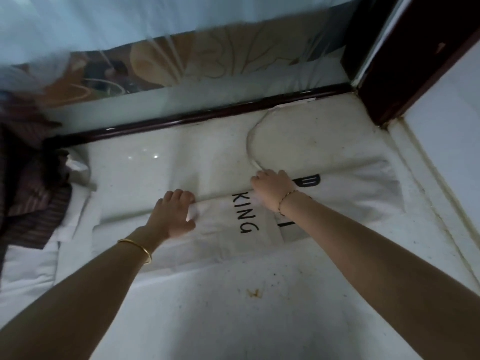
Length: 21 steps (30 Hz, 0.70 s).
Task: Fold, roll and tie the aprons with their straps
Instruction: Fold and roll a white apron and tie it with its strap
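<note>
Centrally, one white apron (pixel 246 224), flat on the bench (pixel 233 326), its long side running left to right and its near part folded over on itself. "KING" in black letters reads sideways on the upper layer. More black lettering is partly hidden under the right wrist.

Strap (pixel 250 141): one, pale, lying on the bench beyond the apron. It curves in a loop from the fold line toward the rail (pixel 194 117).

Left hand (pixel 174 214): palm down on the left part of the apron, thumb spread to the near side. The fingers curl over the fold edge and grip it.

Right hand (pixel 272 187): knuckles up on the fold line, just where the strap meets the cloth. The fingers curl in and grip the edge, with the tips hidden.

Bangle (pixel 137 249): gold, on the left wrist.

Bracelet (pixel 285 201): thin, beaded, on the right wrist.

Striped cloth (pixel 28 198): dark, bunched at the bench's left edge, apart from the apron.

White cloths (pixel 39 271): heaped below and beside the striped cloth, reaching the apron's left end.

Rail: dark wood, along the far edge of the bench, with glass above it.

Stain (pixel 253 293): small, orange-brown, on the bare bench near the apron's near edge.
</note>
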{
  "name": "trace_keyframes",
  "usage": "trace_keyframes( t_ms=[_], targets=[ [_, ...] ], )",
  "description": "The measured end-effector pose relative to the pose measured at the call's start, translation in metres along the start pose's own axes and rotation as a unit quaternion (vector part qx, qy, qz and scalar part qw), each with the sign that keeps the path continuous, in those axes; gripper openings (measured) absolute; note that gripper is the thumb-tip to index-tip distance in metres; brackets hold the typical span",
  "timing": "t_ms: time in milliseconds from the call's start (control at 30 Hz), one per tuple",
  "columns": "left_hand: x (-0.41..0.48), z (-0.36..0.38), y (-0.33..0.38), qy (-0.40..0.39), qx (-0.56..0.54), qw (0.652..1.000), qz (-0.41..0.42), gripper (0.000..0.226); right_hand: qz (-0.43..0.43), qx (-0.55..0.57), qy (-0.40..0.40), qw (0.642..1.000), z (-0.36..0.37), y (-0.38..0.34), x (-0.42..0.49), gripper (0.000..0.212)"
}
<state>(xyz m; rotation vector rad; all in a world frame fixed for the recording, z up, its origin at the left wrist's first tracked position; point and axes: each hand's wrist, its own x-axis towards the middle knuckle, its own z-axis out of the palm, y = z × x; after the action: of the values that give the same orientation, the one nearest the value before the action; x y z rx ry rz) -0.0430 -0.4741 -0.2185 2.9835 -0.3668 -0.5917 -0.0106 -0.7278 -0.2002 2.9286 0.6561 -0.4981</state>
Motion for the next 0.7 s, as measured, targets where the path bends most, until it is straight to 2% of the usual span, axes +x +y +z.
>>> trace_keyframes(
  t_ms=[200,400,533,600,633,700],
  targets=[
    [0.006,-0.011,-0.014,-0.055,0.024,0.998,-0.001,0.044,0.014,-0.068,-0.088,0.994,-0.006,-0.004,0.014,0.029],
    [0.002,-0.02,-0.02,-0.122,-0.065,0.99,-0.002,0.035,-0.008,-0.058,-0.087,0.994,-0.007,0.003,0.004,0.012],
    [-0.005,-0.038,-0.028,-0.188,-0.019,0.982,-0.008,0.028,0.0,-0.102,-0.102,0.99,-0.023,0.019,-0.01,0.005],
    [-0.003,-0.052,-0.036,-0.157,0.007,0.988,-0.005,0.026,0.017,-0.127,-0.04,0.991,-0.04,0.029,-0.017,0.008],
    [-0.001,-0.06,-0.038,-0.108,0.021,0.994,-0.002,0.024,0.03,-0.143,0.012,0.989,-0.049,0.033,-0.02,0.015],
    [0.001,-0.08,-0.036,0.065,0.066,0.996,0.013,0.021,0.057,-0.158,0.131,0.977,-0.065,0.043,-0.026,0.027]
  ],
)
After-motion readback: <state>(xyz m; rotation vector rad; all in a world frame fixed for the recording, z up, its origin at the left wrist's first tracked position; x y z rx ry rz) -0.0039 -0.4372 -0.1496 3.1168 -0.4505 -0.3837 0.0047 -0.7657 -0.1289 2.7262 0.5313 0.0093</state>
